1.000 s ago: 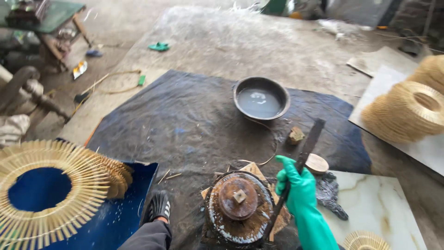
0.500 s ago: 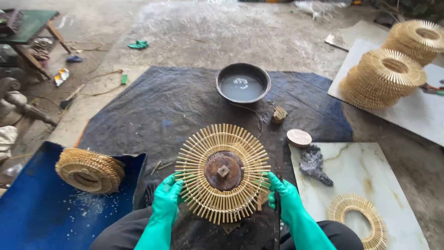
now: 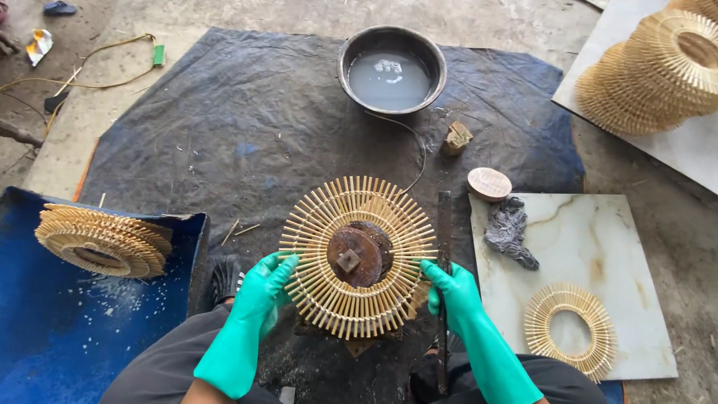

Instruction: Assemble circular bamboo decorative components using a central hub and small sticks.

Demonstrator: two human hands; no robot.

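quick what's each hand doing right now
Left hand: closed on the left edge of the bamboo stick ring.
Right hand: closed on the ring's right edge, beside a flat metal bar.

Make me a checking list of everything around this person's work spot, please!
Surface: dark tarp on a dusty floor.
Job's things: round stick ring sits over a rusty disc; a long flat tool lies beside it.
Clutter: metal bowl of cloudy water, wooden puck, grey rag.
Hands: left hand and right hand, green-gloved, grip the ring's edges.
Cables: thin wire from the bowl; yellow cord.
Surroundings: finished rings stacked, marble slab, blue sheet.
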